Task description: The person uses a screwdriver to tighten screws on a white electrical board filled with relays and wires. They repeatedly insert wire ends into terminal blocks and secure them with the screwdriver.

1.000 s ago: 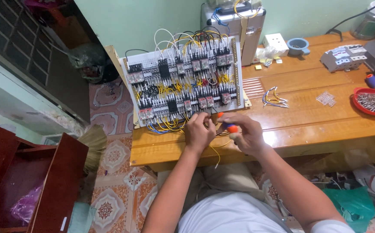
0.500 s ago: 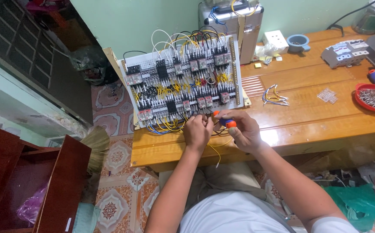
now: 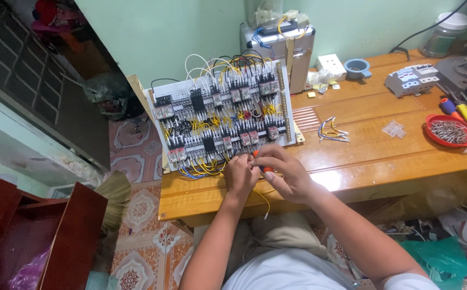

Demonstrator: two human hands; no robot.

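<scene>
Head view: the wiring panel (image 3: 223, 121) leans at the rear of the surface (image 3: 351, 156). Both hands (image 3: 265, 174) are pressed together at its lower edge, pinching a yellow wire (image 3: 263, 200) and an orange-handled screwdriver (image 3: 265, 168). A slip risks dislodging adjacent wires.

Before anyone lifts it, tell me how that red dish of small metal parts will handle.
The red dish looks shallow and wide, so it is unlikely to tip, yet a tilt would probably spill its loose metal pieces. Pushed, it would likely slide easily on the glossy wooden table.
</scene>
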